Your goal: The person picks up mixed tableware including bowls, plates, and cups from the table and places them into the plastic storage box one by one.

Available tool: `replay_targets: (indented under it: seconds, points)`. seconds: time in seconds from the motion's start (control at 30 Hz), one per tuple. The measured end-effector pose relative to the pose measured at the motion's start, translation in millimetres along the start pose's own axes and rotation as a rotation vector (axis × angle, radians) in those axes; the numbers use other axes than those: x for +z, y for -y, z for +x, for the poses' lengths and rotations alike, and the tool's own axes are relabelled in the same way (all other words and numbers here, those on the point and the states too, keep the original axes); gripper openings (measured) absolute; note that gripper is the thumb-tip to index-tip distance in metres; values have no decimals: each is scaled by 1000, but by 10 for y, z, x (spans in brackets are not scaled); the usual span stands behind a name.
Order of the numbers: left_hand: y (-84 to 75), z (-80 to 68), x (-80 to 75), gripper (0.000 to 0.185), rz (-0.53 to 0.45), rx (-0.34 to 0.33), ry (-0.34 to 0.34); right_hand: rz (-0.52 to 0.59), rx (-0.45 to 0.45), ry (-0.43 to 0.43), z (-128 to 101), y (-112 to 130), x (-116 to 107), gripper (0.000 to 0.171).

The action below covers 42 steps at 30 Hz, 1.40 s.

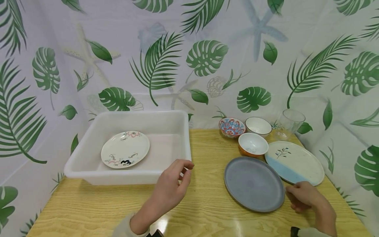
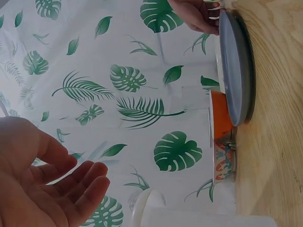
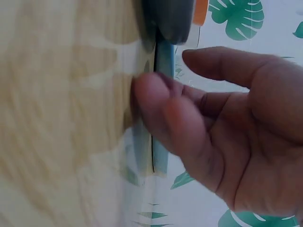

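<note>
A round grey plate (image 1: 254, 184) lies on the wooden table, its far right side close to a cream-and-blue plate (image 1: 299, 161). My right hand (image 1: 305, 197) is just off the grey plate's right rim; in the right wrist view its loosely bent fingers (image 3: 184, 123) hold nothing. Beside the front right corner of a white plastic tub (image 1: 118, 177) hovers my left hand (image 1: 173, 184), also holding nothing, its fingers (image 2: 80, 189) relaxed in the left wrist view. Inside the tub, a white plate with a floral pattern (image 1: 125, 149) leans slightly against the left side.
Behind the grey plate are an orange bowl with a white inside (image 1: 253, 144), a red-and-blue patterned bowl (image 1: 232, 127), a white bowl with a dark rim (image 1: 258, 126) and a clear glass (image 1: 290, 123). A leaf-patterned cloth (image 1: 207, 98) hangs along the table's back and sides.
</note>
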<state>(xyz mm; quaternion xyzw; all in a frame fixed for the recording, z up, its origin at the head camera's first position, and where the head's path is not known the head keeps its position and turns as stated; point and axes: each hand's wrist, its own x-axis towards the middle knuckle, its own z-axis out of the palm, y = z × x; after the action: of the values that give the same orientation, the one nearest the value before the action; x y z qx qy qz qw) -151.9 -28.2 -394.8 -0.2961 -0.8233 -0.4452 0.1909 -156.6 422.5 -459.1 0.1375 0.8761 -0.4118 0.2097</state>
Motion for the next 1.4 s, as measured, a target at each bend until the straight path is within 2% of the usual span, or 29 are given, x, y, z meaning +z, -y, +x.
replay_targets:
  seconds: [0.33, 0.7, 0.9, 1.07, 1.27, 1.4]
  points:
    - [-23, -47, 143, 19, -62, -74, 138, 133, -63, 98, 69, 10, 34, 35]
    - [24, -109, 344, 19, -163, -183, 320, 104, -87, 73, 155, 3, 67, 33]
    - [55, -125, 418, 18, -222, -240, 375, 66, -113, 38, 165, 35, 89, 27]
    - [67, -134, 451, 17, -254, -287, 419, 56, -85, 32, 158, 44, 95, 16]
    - [93, -143, 472, 18, -267, -305, 447, 78, -78, 53, 156, 21, 81, 17]
    - [108, -149, 487, 20, -321, -352, 482, 105, -86, 64, 164, 8, 71, 18]
